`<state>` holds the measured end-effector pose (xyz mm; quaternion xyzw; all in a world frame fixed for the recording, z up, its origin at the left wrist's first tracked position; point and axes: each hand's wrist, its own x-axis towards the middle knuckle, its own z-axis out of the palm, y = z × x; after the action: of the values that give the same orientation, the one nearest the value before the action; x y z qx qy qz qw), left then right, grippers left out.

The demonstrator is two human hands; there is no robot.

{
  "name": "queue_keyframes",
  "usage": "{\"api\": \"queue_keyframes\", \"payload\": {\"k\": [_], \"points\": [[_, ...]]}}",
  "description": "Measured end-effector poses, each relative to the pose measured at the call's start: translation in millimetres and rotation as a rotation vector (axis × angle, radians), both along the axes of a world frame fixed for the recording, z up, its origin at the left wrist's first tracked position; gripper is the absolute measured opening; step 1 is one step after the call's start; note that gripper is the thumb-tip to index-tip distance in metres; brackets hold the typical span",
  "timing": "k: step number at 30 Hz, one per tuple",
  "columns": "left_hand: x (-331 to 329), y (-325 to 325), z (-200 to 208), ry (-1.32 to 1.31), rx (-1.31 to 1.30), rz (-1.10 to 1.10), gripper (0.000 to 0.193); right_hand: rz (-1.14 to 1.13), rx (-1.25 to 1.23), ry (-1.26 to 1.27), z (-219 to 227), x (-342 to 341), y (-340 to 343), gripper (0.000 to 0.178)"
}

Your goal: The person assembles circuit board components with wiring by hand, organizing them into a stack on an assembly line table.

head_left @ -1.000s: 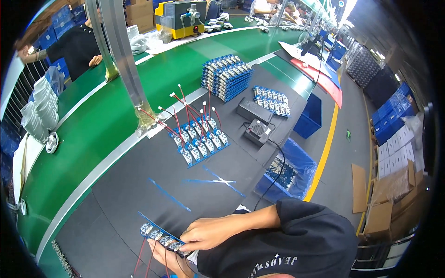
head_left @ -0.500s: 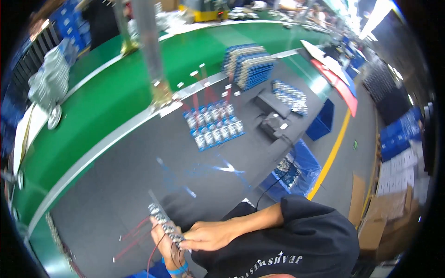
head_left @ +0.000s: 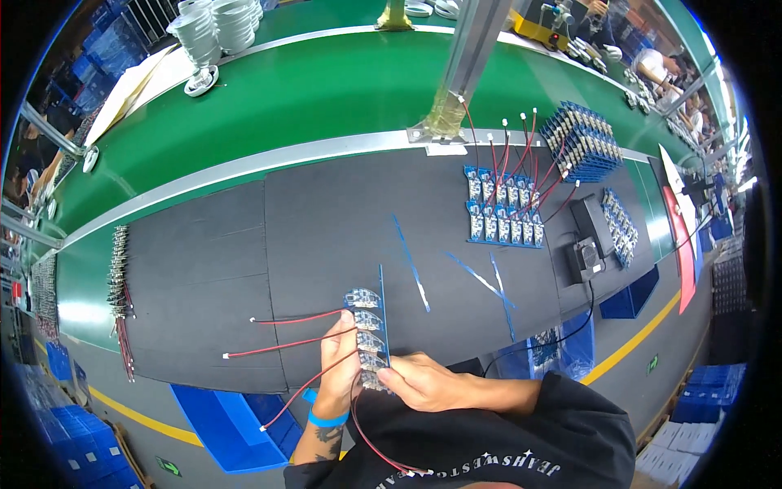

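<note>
A strip of small circuit boards [head_left: 369, 320] with red and black wires is held near the table's front edge. My left hand [head_left: 336, 359], a blue band at its wrist, is closed around the strip's left side. At its lower right end, my right hand [head_left: 423, 383] pinches the strip between thumb and fingers. A narrow blue edge rail [head_left: 384, 306] stands along the right side of the boards; whether it is still joined to them I cannot tell. Several wires with white plugs trail left from the strip, and one hangs down toward my shirt.
Loose blue rails [head_left: 410, 262] lie on the black mat [head_left: 204, 285]. Beyond them are a wired circuit panel [head_left: 505, 224], a panel stack [head_left: 582, 143] and a black device [head_left: 585, 259]. Finished-looking boards [head_left: 119, 273] line the left end. A metal post [head_left: 468, 73] rises behind; a blue bin [head_left: 232, 428] stands below.
The view has swung left and levelled, so the table's left end now shows. Both hands still hold the board strip, which now stands more upright in view with its wires spread left.
</note>
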<state>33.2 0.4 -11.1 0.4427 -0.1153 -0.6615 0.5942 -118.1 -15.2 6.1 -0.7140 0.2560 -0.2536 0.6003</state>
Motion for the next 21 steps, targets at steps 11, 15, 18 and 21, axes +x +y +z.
{"api": "queue_keyframes", "payload": {"k": [11, 15, 18, 21], "points": [[0.8, 0.8, -2.2, 0.102, 0.057, -0.099, 0.025, -0.016, 0.005, -0.096, -14.4, -1.6, 6.6, 0.019], [-2.1, -3.3, -1.6, -0.139, 0.186, 0.000, 0.036, 0.021, 0.082, -0.127, -13.8, 3.4, 5.5, 0.023], [-2.6, -10.3, 4.4, -0.226, 0.021, 0.121, 0.031, -0.021, 0.070, -0.131, -8.2, 3.2, -5.2, 0.027], [-2.1, -4.5, 0.9, -0.342, -0.121, 0.102, 0.028, -0.125, -0.096, -0.009, 2.2, -0.3, -21.5, 0.025]]}}
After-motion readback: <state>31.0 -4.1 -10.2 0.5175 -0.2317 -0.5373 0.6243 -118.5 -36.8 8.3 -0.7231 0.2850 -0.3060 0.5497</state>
